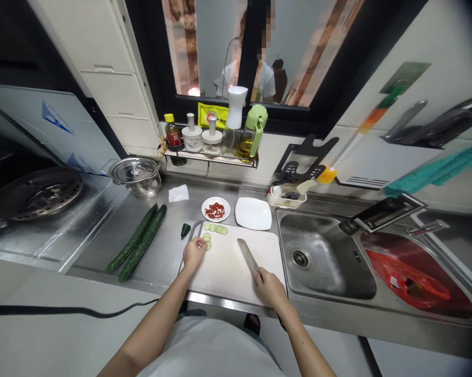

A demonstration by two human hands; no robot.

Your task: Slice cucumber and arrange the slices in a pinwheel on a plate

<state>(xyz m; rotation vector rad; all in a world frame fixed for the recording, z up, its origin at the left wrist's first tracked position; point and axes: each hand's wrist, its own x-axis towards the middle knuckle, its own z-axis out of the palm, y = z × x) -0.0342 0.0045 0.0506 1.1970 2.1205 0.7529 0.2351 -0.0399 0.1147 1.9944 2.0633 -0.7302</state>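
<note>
Single head view: from above torso [208, 348], facing forward and down over counter [161, 262] towards window [208, 36]; wide, fairly near.

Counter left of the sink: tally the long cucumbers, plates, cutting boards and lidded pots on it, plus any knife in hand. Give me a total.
Long cucumbers: 2
Plates: 2
Cutting board: 1
Lidded pot: 1
Knife: 1
Total: 7
</note>
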